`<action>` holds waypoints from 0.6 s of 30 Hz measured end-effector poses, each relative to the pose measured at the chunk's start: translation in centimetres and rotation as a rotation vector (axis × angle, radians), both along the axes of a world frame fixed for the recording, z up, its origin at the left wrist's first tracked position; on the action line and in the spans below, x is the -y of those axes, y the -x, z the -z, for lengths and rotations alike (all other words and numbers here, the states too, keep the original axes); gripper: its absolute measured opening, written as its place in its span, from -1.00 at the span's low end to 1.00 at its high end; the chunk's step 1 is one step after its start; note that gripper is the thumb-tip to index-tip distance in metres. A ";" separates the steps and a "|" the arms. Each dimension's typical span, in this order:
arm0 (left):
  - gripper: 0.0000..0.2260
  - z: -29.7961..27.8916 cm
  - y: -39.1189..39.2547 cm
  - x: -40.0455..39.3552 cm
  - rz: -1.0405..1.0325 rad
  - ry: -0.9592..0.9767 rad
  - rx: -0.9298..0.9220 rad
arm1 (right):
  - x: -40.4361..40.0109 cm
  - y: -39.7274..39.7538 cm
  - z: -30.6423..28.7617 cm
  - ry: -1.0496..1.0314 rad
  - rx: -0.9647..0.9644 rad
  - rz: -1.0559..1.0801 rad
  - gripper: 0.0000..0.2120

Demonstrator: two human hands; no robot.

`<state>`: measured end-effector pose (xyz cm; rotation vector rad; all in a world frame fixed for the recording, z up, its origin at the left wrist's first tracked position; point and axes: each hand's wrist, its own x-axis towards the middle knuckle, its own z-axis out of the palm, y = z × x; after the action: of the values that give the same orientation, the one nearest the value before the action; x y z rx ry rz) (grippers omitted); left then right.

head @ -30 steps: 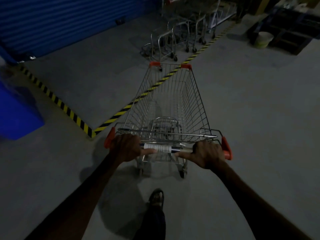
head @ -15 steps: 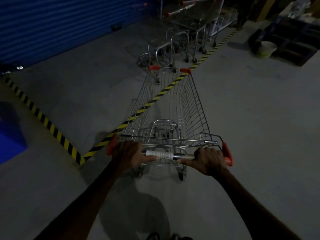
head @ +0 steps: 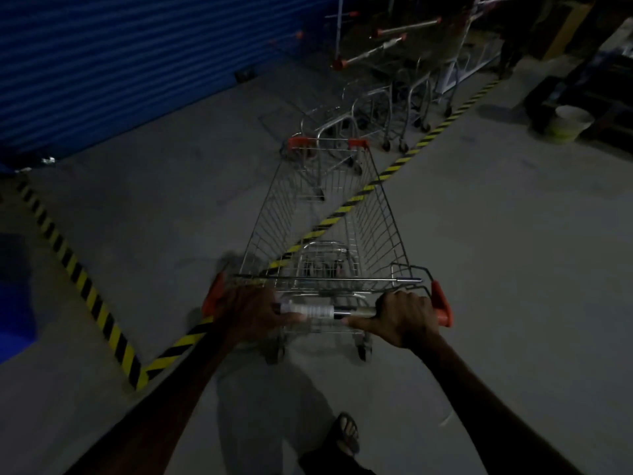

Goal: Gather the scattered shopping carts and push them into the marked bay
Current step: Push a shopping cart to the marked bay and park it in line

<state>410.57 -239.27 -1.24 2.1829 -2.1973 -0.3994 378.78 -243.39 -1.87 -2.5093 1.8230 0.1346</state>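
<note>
A wire shopping cart [head: 329, 214] with orange corner caps stands in front of me on the concrete floor. My left hand [head: 251, 311] grips the left part of its handle bar [head: 320, 310], and my right hand [head: 406, 318] grips the right part beside the orange end cap. The cart's nose points toward a row of nested carts [head: 390, 97] parked further ahead. Yellow-and-black striped floor tape [head: 404, 161] runs diagonally under the cart, marking the bay's edge; a second strip [head: 78, 275] runs along the left.
A blue roller shutter [head: 137, 60] closes off the far left. A pale bucket [head: 570, 123] sits at the right beside dark pallets [head: 603, 94]. A blue object [head: 13, 296] lies at the left edge. My sandaled foot [head: 346, 435] shows below.
The cart has rolled forward toward the nested carts, its nose now close behind them. The striped tape has slid nearer to me. Both hands keep their hold on the handle.
</note>
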 end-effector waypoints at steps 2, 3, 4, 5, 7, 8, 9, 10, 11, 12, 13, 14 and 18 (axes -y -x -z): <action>-0.07 0.9 -0.4 4.0 -0.039 -0.016 0.010 | 4.6 -0.2 -0.2 -0.032 0.012 -0.030 -0.07; -0.04 0.9 -0.5 5.9 -0.053 -0.012 0.006 | 6.8 -0.3 -0.5 -0.039 0.013 -0.045 -0.09; -0.04 1.0 -0.6 7.9 -0.062 -0.016 0.017 | 9.0 -0.5 -0.7 -0.041 0.008 -0.058 -0.09; -0.04 0.4 -0.3 9.5 -0.076 -0.026 0.022 | 11.2 -0.6 -0.7 -0.040 0.002 -0.073 -0.08; -0.07 0.4 0.0 12.5 -0.122 -0.013 -0.001 | 15.3 -0.9 -0.8 -0.044 -0.001 -0.099 -0.06; -0.07 0.5 0.1 14.0 -0.153 -0.004 -0.026 | 17.3 -1.2 -0.9 -0.040 -0.008 -0.111 -0.05; -0.04 0.5 0.2 15.4 -0.191 -0.001 -0.038 | 19.2 -1.4 -1.0 -0.030 -0.017 -0.126 -0.06; 0.00 0.6 0.2 16.9 -0.223 0.005 -0.031 | 21.2 -1.6 -1.0 -0.021 -0.028 -0.146 -0.07; 0.05 1.1 0.0 18.5 -0.231 0.009 -0.019 | 23.2 -1.8 -1.0 -0.015 -0.034 -0.164 -0.07; 0.07 1.6 -0.2 20.1 -0.230 0.012 -0.015 | 25.3 -2.0 -1.1 -0.013 -0.033 -0.177 -0.04; 0.09 1.7 -0.4 21.7 -0.242 -0.001 -0.022 | 27.2 -2.2 -1.1 -0.011 -0.026 -0.184 -0.01; 0.10 2.0 -0.5 23.3 -0.250 0.001 -0.032 | 29.3 -2.4 -1.1 -0.006 -0.022 -0.196 0.02; 0.11 2.1 -1.3 29.8 -0.294 0.042 -0.009 | 37.6 -3.9 -1.6 -0.008 -0.036 -0.247 -0.03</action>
<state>411.90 -269.04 -3.38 2.4226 -1.8196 -0.3470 382.68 -280.96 -0.23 -2.7332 1.5121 0.1948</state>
